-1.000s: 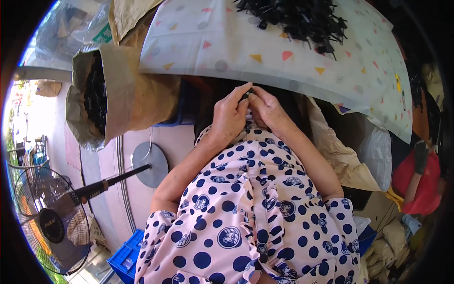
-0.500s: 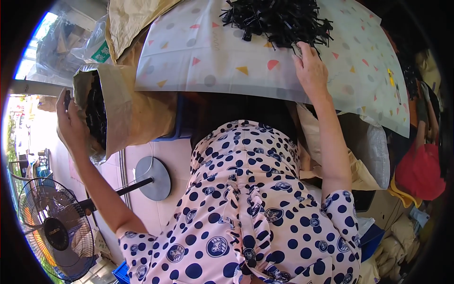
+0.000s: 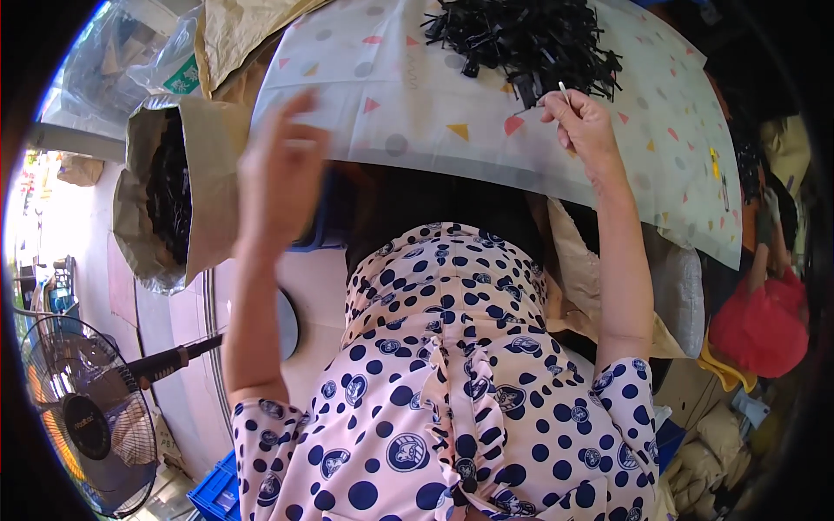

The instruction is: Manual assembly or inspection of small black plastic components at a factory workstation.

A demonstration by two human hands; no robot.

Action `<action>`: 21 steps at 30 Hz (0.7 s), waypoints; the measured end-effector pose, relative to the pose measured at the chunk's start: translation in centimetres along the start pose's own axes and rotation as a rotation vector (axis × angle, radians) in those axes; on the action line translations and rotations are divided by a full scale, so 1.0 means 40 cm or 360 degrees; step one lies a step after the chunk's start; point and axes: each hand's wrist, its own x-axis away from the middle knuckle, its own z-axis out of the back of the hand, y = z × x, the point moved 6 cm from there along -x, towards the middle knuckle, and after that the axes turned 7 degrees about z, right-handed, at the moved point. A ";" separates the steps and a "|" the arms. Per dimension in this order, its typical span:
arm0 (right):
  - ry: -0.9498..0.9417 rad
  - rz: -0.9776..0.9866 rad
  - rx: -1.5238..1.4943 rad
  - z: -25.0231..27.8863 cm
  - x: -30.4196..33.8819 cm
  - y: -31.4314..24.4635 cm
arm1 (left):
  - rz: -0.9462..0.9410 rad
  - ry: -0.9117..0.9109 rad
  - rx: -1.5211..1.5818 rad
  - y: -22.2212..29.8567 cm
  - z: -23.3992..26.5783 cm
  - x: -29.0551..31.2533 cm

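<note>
My left hand, blurred by motion, is over the left edge of the patterned cloth, right of the paper bag. Its fingers look stretched and apart, with nothing visible in them. In my right hand, closed in a pinch, is a thin pale stick-like tool, mostly hidden by the fingers. This hand is at the near edge of a pile of small black strip-like parts on the cloth-covered table. An open brown paper bag at the left holds more black parts.
A standing fan is at the lower left, near a blue crate. Pale sacks hang below the table's right side. At the far right is another person in red. A yellow cutter lies on the cloth's right part.
My left hand has moved right from the bag's mouth, where it held a small dark piece, to the cloth's edge. My right hand has turned, and its pale tool now shows.
</note>
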 end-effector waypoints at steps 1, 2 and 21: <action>-0.0082 -0.0069 -0.0118 -0.022 0.004 -0.009 | 0.0122 -0.0186 0.0494 0.050 -0.064 0.018; -0.0108 -0.0059 -0.0114 -0.043 0.015 -0.016 | 0.0157 -0.0392 0.0696 0.074 -0.129 0.030; -0.0156 0.0023 -0.0351 -0.277 0.202 0.061 | 0.0632 -0.0980 0.1343 0.096 -0.400 0.173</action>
